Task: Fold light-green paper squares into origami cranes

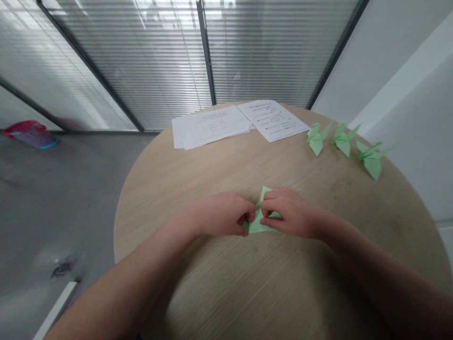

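A small piece of light green origami paper (pixel 257 225) lies near the middle of the round wooden table, partly folded. My left hand (pixel 230 215) has its fingers curled on the paper's left side, with thumb and forefinger pinching that edge. From the other side, my right hand (pixel 286 212) grips the paper between bent fingers and thumb. One pointed corner of the sheet sticks up past the right fingers at the top. Both hands cover much of the paper, so its exact fold is hidden.
Three folded green paper cranes, among them a left crane (pixel 316 140), a middle crane (pixel 342 141) and a right crane (pixel 371 160), stand at the table's (pixel 219 283) far right. Printed sheets (pixel 215 125) lie at the back edge. A red and blue basket (pixel 33 134) is on the floor.
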`<state>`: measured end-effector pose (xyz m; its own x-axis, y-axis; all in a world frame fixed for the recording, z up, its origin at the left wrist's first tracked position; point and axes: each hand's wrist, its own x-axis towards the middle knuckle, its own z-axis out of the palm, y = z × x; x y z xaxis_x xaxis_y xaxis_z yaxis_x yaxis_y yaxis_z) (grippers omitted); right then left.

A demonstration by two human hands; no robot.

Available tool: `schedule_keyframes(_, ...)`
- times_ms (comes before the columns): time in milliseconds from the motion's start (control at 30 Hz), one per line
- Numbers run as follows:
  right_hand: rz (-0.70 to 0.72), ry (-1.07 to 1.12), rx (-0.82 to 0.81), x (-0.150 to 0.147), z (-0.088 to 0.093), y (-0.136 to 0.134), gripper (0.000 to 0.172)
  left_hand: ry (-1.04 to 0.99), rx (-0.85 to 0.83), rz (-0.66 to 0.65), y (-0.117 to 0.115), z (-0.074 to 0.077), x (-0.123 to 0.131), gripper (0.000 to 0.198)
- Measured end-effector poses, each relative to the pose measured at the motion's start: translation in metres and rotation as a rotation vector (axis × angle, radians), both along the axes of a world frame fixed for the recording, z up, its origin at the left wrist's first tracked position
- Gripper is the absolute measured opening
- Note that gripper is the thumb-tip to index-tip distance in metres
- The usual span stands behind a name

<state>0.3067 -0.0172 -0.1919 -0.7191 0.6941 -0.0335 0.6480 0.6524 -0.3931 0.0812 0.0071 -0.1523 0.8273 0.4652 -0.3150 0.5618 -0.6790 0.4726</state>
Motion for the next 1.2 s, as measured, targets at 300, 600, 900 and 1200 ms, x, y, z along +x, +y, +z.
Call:
schedule_keyframes(300, 0.003, -0.001, 0.007, -0.0002, -0.0006, 0.0009, 0.018, 0.022, 0.009, 0.011, -0.0004, -0.0001, 0.0018, 0.010)
schedule_keyframes(600, -0.001, -0.005, 0.011, -0.0007, 0.0001, 0.0005, 0.018, 0.017, -0.008, 0.008, -0.0012, 0.0005, -0.0005, 0.022)
schedule_keyframes(900, -0.012, -0.007, -0.010, -0.0020, 0.0008, 0.0004, 0.017, -0.033, -0.060, -0.036, 0.0009, 0.0043, -0.0067, 0.022)
schedule_keyframes(1200, -0.010, 0.005, -0.001, -0.0018, 0.0001, 0.0006, 0.016, -0.047, -0.052, 0.008, 0.0070, -0.0041, -0.0055, 0.026)
